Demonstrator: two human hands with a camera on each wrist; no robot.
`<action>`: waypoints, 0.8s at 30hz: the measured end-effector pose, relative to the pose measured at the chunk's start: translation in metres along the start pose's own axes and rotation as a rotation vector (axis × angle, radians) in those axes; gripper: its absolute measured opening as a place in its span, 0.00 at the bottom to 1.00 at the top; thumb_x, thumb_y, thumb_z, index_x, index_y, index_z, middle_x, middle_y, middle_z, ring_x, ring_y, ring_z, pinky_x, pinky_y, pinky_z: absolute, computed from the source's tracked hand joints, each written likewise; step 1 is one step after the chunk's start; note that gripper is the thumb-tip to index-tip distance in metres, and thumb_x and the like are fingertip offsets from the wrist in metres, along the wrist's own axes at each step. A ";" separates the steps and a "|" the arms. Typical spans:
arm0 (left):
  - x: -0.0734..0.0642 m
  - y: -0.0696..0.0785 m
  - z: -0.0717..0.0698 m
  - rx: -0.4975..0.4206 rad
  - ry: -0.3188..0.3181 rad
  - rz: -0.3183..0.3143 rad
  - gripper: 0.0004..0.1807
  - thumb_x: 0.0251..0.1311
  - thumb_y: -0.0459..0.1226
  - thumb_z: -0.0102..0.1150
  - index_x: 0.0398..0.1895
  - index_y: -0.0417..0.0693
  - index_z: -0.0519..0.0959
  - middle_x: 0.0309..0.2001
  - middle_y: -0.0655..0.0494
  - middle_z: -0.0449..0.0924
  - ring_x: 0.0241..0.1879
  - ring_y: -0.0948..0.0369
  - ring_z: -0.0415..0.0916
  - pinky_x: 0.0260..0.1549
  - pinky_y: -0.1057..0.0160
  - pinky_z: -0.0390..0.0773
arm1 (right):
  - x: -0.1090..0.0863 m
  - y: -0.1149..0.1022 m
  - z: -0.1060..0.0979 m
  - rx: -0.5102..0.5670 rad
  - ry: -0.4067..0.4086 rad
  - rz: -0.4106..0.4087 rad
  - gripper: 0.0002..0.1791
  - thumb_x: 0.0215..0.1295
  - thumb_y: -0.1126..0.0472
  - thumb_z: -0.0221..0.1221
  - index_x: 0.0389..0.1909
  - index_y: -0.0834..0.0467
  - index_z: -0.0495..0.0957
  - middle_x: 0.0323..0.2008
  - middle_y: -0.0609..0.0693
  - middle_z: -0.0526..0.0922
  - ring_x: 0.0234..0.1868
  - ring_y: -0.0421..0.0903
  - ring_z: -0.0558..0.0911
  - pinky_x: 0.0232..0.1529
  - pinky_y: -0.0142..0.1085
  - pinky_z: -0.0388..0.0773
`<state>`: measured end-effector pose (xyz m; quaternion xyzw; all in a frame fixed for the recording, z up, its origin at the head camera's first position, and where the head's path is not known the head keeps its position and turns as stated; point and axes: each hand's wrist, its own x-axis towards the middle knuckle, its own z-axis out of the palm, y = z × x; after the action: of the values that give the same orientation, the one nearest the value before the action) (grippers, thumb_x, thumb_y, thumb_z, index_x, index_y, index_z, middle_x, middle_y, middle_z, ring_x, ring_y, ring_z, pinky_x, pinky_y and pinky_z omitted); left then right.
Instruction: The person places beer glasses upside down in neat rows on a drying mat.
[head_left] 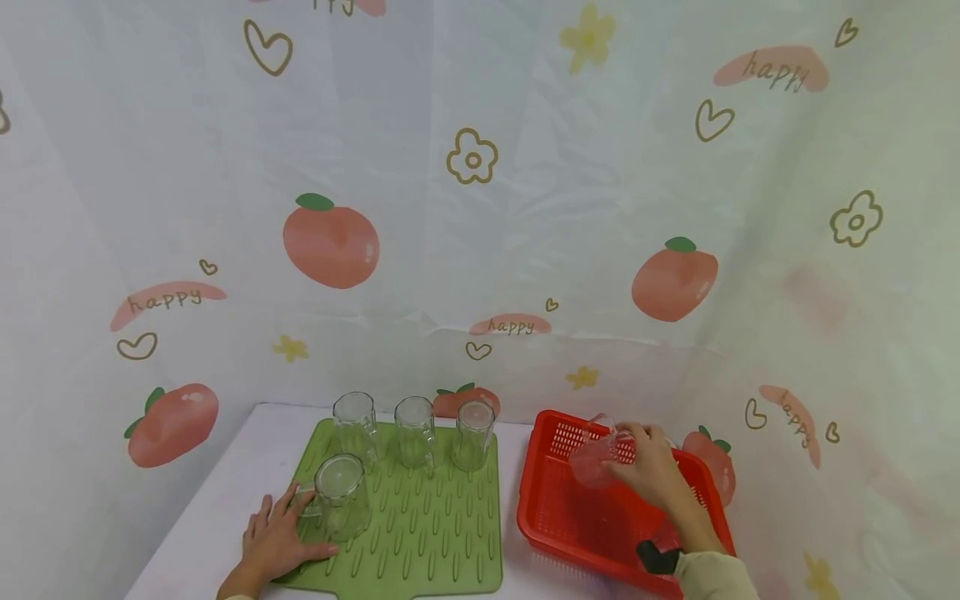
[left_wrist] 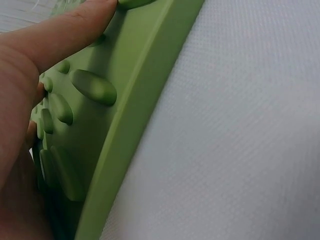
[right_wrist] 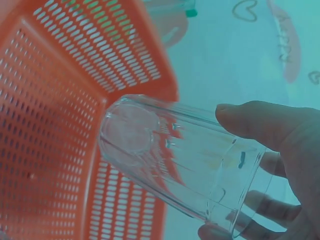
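My right hand grips a clear glass mug above the red basket. In the right wrist view the glass mug lies tilted, its round base toward the basket, with my thumb and fingers around its other end. My left hand rests with spread fingers on the left edge of the green drying mat, beside the handle of a standing glass mug. The left wrist view shows a left finger on the ridged mat.
Three more glasses stand in a row at the mat's back: a left mug, a middle mug and a right glass. The white table meets a printed curtain behind. Beside my right wrist sits a black object.
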<state>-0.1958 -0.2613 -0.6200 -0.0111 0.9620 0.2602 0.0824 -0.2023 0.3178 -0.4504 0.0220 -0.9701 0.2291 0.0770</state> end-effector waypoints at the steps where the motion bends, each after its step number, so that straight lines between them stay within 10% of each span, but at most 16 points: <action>1: 0.000 0.000 0.000 -0.004 0.000 0.000 0.62 0.40 0.68 0.73 0.75 0.44 0.63 0.79 0.34 0.46 0.74 0.20 0.34 0.66 0.18 0.42 | 0.000 -0.002 0.000 0.003 0.008 -0.004 0.37 0.58 0.54 0.74 0.65 0.61 0.72 0.60 0.69 0.71 0.59 0.67 0.75 0.53 0.62 0.81; 24: 0.000 -0.002 0.002 0.026 0.015 0.004 0.62 0.42 0.70 0.72 0.75 0.43 0.63 0.78 0.32 0.48 0.72 0.18 0.36 0.65 0.17 0.46 | -0.003 -0.031 -0.003 0.235 0.008 0.020 0.40 0.60 0.48 0.72 0.67 0.60 0.68 0.60 0.62 0.74 0.57 0.58 0.77 0.50 0.45 0.84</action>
<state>-0.1952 -0.2622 -0.6223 -0.0101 0.9660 0.2475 0.0746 -0.1967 0.2918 -0.4345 0.0202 -0.9365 0.3419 0.0753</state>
